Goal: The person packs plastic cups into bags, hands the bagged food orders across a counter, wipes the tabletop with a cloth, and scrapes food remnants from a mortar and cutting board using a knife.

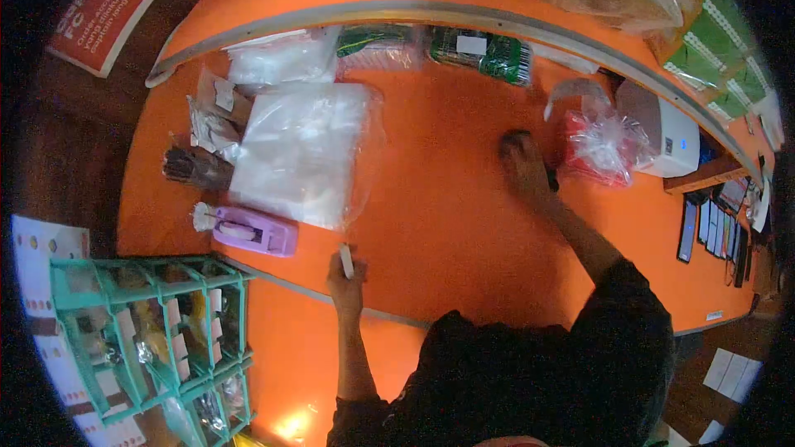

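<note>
Near the front edge of the orange table, my left hand (346,283) is closed around a small pale flat piece (347,261), too small to make out further. A purple tape dispenser (255,232) stands to the left of that hand. My right hand (530,172) reaches over the table's middle right, smeared and dim. Something dark (517,142) shows at its fingertips; whether the hand grips it is unclear. Just right of it sits a red item in clear plastic wrap (600,149).
Clear plastic bags (302,149) are stacked at left, beside dark sticks (195,167). Green-and-black packs (480,54) line the raised back ledge. At right are a white label printer (667,132) and several phones (687,230). A teal rack (149,331) stands at lower left.
</note>
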A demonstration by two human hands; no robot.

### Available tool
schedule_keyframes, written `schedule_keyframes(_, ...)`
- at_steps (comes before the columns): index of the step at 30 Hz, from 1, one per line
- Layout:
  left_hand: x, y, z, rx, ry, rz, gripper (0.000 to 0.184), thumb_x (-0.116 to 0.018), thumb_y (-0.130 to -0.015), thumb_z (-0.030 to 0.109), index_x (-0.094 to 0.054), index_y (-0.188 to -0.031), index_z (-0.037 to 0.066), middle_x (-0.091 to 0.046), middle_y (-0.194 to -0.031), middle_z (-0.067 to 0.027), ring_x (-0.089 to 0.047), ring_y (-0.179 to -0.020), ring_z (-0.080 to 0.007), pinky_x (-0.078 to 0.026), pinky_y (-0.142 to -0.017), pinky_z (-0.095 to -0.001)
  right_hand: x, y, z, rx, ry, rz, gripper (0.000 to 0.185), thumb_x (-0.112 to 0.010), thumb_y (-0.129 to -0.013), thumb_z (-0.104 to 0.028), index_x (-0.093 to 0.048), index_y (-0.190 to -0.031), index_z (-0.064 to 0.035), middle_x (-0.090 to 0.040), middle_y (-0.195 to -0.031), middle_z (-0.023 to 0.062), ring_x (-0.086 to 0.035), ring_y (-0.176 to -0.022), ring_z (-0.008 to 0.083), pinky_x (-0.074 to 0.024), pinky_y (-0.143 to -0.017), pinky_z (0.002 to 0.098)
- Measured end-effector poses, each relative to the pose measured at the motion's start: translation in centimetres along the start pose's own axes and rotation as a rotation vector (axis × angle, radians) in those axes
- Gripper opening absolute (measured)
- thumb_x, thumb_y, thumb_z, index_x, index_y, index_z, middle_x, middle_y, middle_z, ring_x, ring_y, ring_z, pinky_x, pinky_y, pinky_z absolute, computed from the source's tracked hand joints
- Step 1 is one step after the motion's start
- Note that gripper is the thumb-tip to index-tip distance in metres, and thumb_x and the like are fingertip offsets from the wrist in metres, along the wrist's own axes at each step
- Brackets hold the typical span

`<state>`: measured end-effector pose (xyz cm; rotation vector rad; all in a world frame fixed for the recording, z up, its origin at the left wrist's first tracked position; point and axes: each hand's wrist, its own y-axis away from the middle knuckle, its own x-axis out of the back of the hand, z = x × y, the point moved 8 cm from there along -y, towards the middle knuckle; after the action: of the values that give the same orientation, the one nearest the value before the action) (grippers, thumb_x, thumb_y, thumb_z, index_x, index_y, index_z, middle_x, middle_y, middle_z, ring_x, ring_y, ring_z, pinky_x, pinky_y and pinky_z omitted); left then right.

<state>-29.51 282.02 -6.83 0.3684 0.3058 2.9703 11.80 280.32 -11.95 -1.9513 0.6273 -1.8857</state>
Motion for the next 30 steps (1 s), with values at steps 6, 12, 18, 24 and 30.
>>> schedule_keyframes(6, 0.2, 10.6, -1.8, 0.194, -0.03, 0.092, 0.023, -0.054, -0.081, 0.01, -0.051, -0.102, 0.004, -0.051, -0.069, -0.0004, -0.046, -0.055, -0.0064, -0.038, -0.047, -0.0204, 3.3, -14.4, -3.3, -0.259, -0.171, 0.033, 0.02, -0.055, -0.074, -0.02, -0.057, -0.084, -0.0031, -0.054, -0.082, 0.0164, -0.049, -0.083, 0.0333, -0.0382, -0.075, 0.0441)
schedule_keyframes(12, 0.1, 14.9, -2.0, 0.192, 0.317, 0.151, 0.025, -0.054, -0.082, 0.019, -0.053, -0.101, 0.003, -0.048, -0.063, -0.0002, -0.045, -0.051, -0.0057, -0.035, -0.045, -0.0202, 1.4, -2.4, -21.8, 0.256, -0.747, -0.136, 0.033, -0.06, -0.072, -0.029, -0.057, -0.097, -0.0071, -0.048, -0.103, 0.0142, -0.044, -0.096, 0.0316, -0.0335, -0.083, 0.0454)
schedule_keyframes(18, 0.7, 13.0, -2.7, 0.146, 0.121, -0.006, 0.032, -0.051, -0.085, 0.027, -0.052, -0.105, 0.002, -0.047, -0.066, 0.0011, -0.039, -0.049, -0.0051, -0.036, -0.044, -0.0216, 11.6, 12.5, -20.0, 0.302, -0.762, -0.505, 0.033, -0.061, -0.071, -0.032, -0.056, -0.095, -0.0101, -0.049, -0.1, 0.0141, -0.046, -0.094, 0.0317, -0.0394, -0.078, 0.0439)
schedule_keyframes(24, -3.4, 9.8, -2.2, -0.143, 0.014, -0.357, 0.034, -0.054, -0.083, 0.024, -0.05, -0.105, -0.002, -0.053, -0.075, -0.0022, -0.047, -0.058, -0.0087, -0.039, -0.051, -0.0235, 23.6, 32.7, -9.5, 0.231, -0.209, -0.824, 0.025, -0.056, -0.069, -0.03, -0.056, -0.076, -0.0053, -0.052, -0.085, 0.0155, -0.053, -0.081, 0.0322, -0.0454, -0.065, 0.0427)
schedule_keyframes(30, -9.6, 7.2, 2.8, -0.506, -0.427, -0.254, 0.03, -0.06, -0.076, 0.017, -0.053, -0.102, 0.004, -0.055, -0.081, -0.0122, -0.056, -0.076, -0.0254, -0.046, -0.063, -0.0375, 32.9, 33.9, 1.6, -0.98, -0.44, -0.562, 0.039, -0.062, -0.07, -0.039, -0.059, -0.062, -0.0015, -0.056, -0.054, 0.0086, -0.046, -0.042, 0.0169, -0.0394, -0.044, 0.033)
